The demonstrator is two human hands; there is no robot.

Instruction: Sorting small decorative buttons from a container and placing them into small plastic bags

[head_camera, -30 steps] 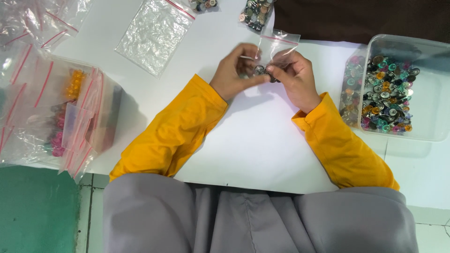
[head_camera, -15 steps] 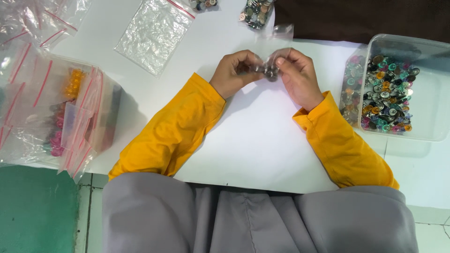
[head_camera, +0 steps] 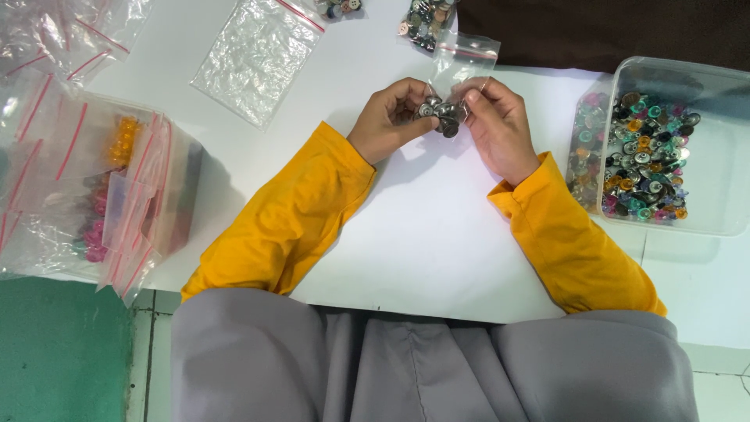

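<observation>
Both my hands hold one small clear zip bag (head_camera: 455, 72) with a red strip at its top, above the white table (head_camera: 437, 242). Dark and silvery buttons (head_camera: 442, 116) fill the bag's bottom, pinched between my fingers. My left hand (head_camera: 388, 119) grips the bag's left side. My right hand (head_camera: 495, 125) grips its right side. The bag's open top stands up behind my fingers. Yellow sleeves cover both forearms.
A clear plastic box (head_camera: 707, 148) of mixed coloured buttons (head_camera: 644, 156) sits at the right. An empty zip bag (head_camera: 254, 55) lies at top centre. A heap of zip bags (head_camera: 86, 180) with orange and pink buttons is at the left. More buttons (head_camera: 426, 19) lie at the far edge beside a dark brown cloth (head_camera: 594, 31).
The bag has been turned upright and its buttons gathered at the bottom between my fingers. My hands moved slightly closer together.
</observation>
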